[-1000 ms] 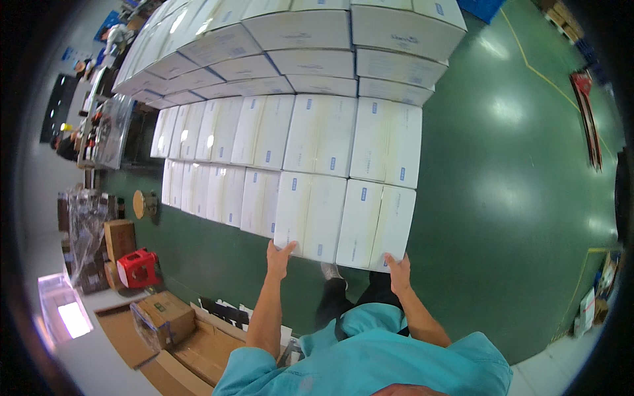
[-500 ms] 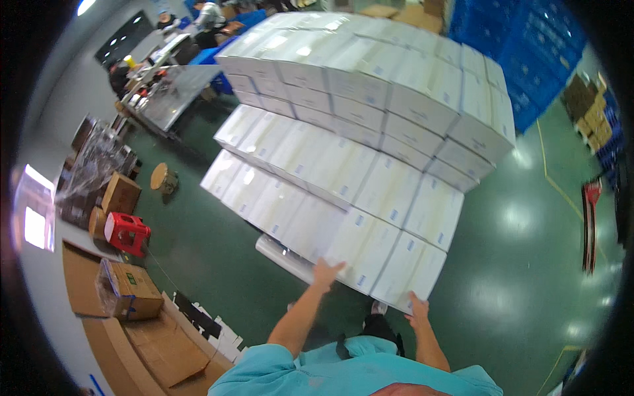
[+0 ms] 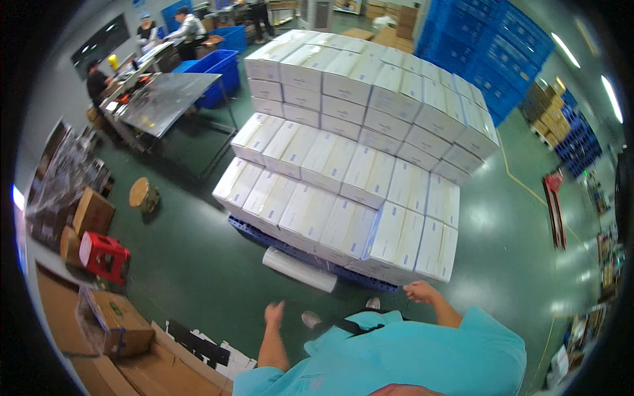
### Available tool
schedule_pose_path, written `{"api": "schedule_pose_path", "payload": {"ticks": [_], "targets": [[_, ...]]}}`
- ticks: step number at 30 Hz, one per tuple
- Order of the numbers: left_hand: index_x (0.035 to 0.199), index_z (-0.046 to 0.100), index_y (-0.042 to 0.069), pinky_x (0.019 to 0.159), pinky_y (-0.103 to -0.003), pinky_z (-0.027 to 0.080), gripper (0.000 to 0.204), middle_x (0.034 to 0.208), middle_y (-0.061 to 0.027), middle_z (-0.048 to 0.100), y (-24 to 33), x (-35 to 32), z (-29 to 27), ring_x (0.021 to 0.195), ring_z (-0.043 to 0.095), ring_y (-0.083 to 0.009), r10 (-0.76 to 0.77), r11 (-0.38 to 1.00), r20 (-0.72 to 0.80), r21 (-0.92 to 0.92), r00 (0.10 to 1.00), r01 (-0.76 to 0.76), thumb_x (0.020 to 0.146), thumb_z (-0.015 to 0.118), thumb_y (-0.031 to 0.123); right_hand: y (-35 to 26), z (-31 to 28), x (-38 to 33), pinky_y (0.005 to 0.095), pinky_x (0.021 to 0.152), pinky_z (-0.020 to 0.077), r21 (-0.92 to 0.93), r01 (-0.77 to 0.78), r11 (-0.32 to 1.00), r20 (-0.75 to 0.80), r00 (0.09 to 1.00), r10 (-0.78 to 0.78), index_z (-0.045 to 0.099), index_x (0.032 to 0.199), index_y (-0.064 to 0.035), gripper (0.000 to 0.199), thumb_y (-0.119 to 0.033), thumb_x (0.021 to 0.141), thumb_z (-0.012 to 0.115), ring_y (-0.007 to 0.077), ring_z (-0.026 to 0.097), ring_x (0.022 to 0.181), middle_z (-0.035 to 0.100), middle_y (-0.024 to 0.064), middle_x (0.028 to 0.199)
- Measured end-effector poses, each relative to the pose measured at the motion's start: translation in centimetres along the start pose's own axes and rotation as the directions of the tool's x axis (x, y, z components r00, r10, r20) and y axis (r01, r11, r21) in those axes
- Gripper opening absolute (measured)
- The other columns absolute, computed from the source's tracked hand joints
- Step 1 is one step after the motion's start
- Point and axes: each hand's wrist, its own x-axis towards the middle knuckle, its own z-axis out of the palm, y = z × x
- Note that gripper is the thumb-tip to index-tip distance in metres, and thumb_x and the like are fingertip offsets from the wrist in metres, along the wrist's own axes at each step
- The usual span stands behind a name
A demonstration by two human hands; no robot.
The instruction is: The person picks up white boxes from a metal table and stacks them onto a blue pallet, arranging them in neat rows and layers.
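White cartons point(image 3: 300, 208) stand in stepped rows on a blue pallet point(image 3: 247, 231), with the far rows higher than the near ones. My left hand point(image 3: 273, 315) hangs over the floor, apart from the cartons; it looks loosely open, a little smeared, and holds nothing. Just off the lower edge of the front right carton point(image 3: 436, 249) is my right hand point(image 3: 422, 292), its fingers loosely parted and nothing in them. Between my left hand and the pallet, a white roll point(image 3: 299, 269) lies on the floor.
Blue crates point(image 3: 485, 49) are stacked behind the cartons. Left stand a metal table point(image 3: 165, 102), a wooden stump point(image 3: 143, 196) and a red stool point(image 3: 104, 257). Cardboard boxes point(image 3: 119, 320) sit at lower left. A red pallet jack point(image 3: 555, 204) stands right; several people work at far left.
Both hands have come away from the front cartons they were touching and drawn back toward me. My view has shifted, bringing the pallet and the whole roll into sight.
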Motion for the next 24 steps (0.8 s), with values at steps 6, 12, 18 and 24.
{"api": "schedule_pose_path", "payload": {"ticks": [6,12,18,24], "targets": [[0.077,0.058,-0.002,0.042,-0.038,0.038,0.034,0.060,-0.0129,0.056,-18.4,-7.2,-8.6,0.047,0.051,-0.0260,-0.585,0.767,0.217,-0.166,0.782,0.620,0.076,0.065,0.031,2.5,1.2,1.3,0.0333,0.064,0.0463,-0.310,0.112,0.944,0.069,0.993,-0.095,0.065,0.093,-0.0050,0.042,-0.044,0.079,0.063,0.0177,0.059,0.076,0.064,0.0057,0.088],[0.087,0.057,-0.001,0.042,-0.035,0.041,0.028,0.064,-0.0104,0.055,-17.5,-9.0,-5.0,0.049,0.051,-0.0232,-0.498,0.835,0.275,-0.102,0.823,0.540,0.082,0.062,0.026,3.1,-7.5,7.2,0.0395,0.067,0.0482,-0.473,0.286,0.834,-0.241,0.868,-0.435,0.067,0.078,-0.0011,0.038,-0.039,0.075,0.064,0.0277,0.062,0.074,0.065,0.0163,0.081],[0.094,0.058,-0.001,0.052,-0.029,0.046,0.025,0.078,-0.0062,0.059,5.5,-11.3,4.5,0.061,0.055,-0.0158,-0.200,0.858,0.284,-0.412,0.938,0.308,0.086,0.059,0.022,0.8,-21.2,14.1,0.0411,0.076,0.0480,-0.344,0.239,0.908,-0.687,0.595,-0.417,0.060,0.098,0.0047,0.043,-0.033,0.078,0.062,0.0337,0.061,0.092,0.064,0.0205,0.092],[0.108,0.055,0.003,0.070,-0.037,0.050,0.029,0.096,-0.0085,0.060,14.8,-15.7,10.9,0.086,0.060,-0.0210,-0.177,0.931,0.379,-0.234,0.908,0.280,0.088,0.058,0.024,-0.6,-27.5,24.1,0.0430,0.086,0.0442,0.072,0.134,0.988,-0.724,0.689,-0.040,0.051,0.105,0.0090,0.056,-0.041,0.081,0.059,0.0402,0.054,0.105,0.055,0.0278,0.112]]}}
